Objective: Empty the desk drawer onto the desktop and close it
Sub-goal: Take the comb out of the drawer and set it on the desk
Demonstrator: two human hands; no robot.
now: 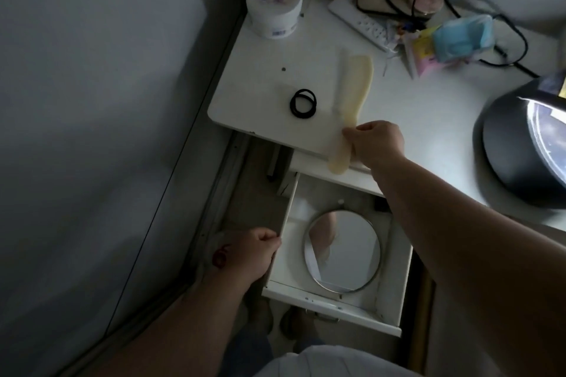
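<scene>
The white drawer (333, 306) stands pulled out below the white desktop (260, 79). A round mirror (343, 251) lies flat inside it. My left hand (251, 254) grips the drawer's left side wall. My right hand (372, 141) pinches a pale yellow comb (356, 95) that rests on the desktop with its handle end overhanging the front edge. Black hair ties (303, 103) lie on the desktop just left of the comb.
A white jar (274, 3) stands at the desk's back left. A remote (361, 23), cables, a blue packet (462, 35) and other clutter fill the back. A dark domed object (526, 144) sits at right. A wall runs along the left.
</scene>
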